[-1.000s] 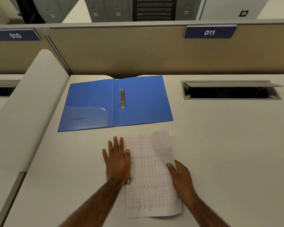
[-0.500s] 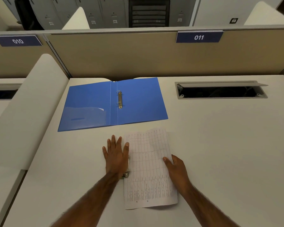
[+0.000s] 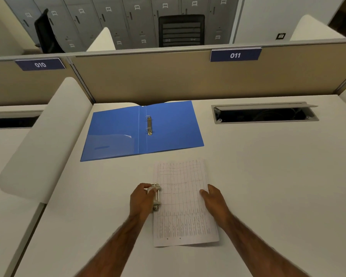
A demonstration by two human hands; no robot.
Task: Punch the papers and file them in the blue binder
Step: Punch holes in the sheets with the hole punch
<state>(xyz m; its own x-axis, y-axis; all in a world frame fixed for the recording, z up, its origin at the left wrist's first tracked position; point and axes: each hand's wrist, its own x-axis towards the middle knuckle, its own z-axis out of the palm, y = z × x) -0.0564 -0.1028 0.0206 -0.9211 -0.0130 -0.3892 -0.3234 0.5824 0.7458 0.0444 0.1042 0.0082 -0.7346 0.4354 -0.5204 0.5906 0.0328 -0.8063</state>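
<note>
Gripping the hole punch (image 3: 156,196) – left hand (image 3: 142,198), fingers curled over the top of its handle, thumb side hidden. The punch is a small pale metal one, set on the left long edge of the papers (image 3: 183,204), about halfway along that edge.

Right hand (image 3: 214,197): at the right long edge of the papers, opposite the punch. The thumb lies on the top sheet and the fingers are bent at the edge; whether they reach under and grip it cannot be told.

Papers: printed with a grid of lines and small text, lying flat on the desk (image 3: 268,186) between the two hands, long side running away from the person, tilted slightly. How many sheets there are cannot be told.

Blue binder (image 3: 172,126): lying open and flat on the desk beyond the papers, near them but apart. Its metal ring clip (image 3: 149,124) sits just right of the spine, no sheets on the rings. The left cover carries a clear pocket (image 3: 108,144).

Further items – a cable hatch (image 3: 265,113) with its lid raised, set into the desk to the right of the binder; a tan partition (image 3: 168,76) at the desk's far edge with number plates 010 (image 3: 40,64) and 011 (image 3: 235,55); grey lockers (image 3: 128,19) and a dark chair back (image 3: 181,30) beyond it.
</note>
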